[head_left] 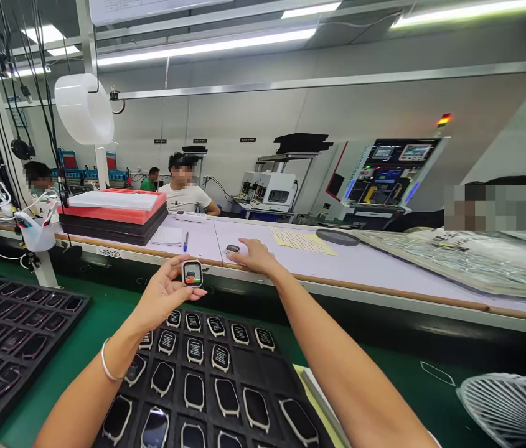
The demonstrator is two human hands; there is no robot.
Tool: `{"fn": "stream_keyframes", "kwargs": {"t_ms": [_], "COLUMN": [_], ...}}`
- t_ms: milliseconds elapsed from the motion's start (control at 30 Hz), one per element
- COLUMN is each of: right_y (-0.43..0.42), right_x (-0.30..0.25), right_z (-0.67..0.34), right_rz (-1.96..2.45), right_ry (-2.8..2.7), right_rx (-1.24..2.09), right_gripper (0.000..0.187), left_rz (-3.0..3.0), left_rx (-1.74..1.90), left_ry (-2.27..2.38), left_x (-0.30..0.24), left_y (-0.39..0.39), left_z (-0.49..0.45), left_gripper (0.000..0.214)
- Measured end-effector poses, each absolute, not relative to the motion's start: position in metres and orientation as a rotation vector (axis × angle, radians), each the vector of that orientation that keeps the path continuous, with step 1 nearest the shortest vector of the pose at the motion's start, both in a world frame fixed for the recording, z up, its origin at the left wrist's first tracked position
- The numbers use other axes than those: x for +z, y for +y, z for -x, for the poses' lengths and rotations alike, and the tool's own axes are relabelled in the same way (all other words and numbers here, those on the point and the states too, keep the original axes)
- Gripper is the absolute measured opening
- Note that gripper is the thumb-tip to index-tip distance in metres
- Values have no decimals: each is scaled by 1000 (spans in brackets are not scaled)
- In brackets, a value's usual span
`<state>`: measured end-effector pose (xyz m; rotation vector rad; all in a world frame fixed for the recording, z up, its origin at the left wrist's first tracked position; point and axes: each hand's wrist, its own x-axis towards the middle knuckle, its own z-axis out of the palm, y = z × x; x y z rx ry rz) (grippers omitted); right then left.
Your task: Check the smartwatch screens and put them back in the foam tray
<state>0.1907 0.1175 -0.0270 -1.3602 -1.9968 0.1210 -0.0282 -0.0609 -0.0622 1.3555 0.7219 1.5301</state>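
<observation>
My left hand [162,291] grips a smartwatch case [192,274] by its edges, without a strap, its lit screen turned toward me. On the raised white shelf, my right hand [256,256] reaches out, with thumb and fingers around a second small watch [232,249] near the shelf's front edge. Below both hands lies a black tray [248,367] of strapless watches in slots. Its far rows hold watches with text on their screens [195,350]; those nearer have dark screens [194,392]. Two slots at the right bear no watch.
Another black tray [24,367] of watch-like pieces lies left on the green bench. The shelf [201,246] carries stacked red and black trays [113,214], a blue pen [185,241], a dotted yellow sheet [302,240] and plastic-wrapped trays [468,261]. A white basket [500,404] sits right. People sit beyond.
</observation>
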Motion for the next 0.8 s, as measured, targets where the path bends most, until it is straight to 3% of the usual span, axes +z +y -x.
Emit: {"fn": "stream_keyframes", "kwargs": {"t_ms": [133, 233, 333, 800], "right_y": [64, 18, -9, -27], "right_x": [-42, -57, -66, -61], "right_z": [-180, -164, -148, -124], "right_rz": [1221, 844, 689, 707], "right_ry": [-1943, -1983, -1875, -1445], "right_rx": [224, 728, 968, 1165], "right_gripper": [33, 34, 31, 24], "left_rz": [-1461, -1628, -1782, -1857], "left_rx": [1653, 1762, 1816, 1880], "left_ry": [793, 925, 1015, 1089], "left_x": [-69, -75, -80, -79], "left_y": [-55, -50, -48, -53], "left_z": [26, 26, 27, 25], "left_gripper": [54, 50, 47, 42]}}
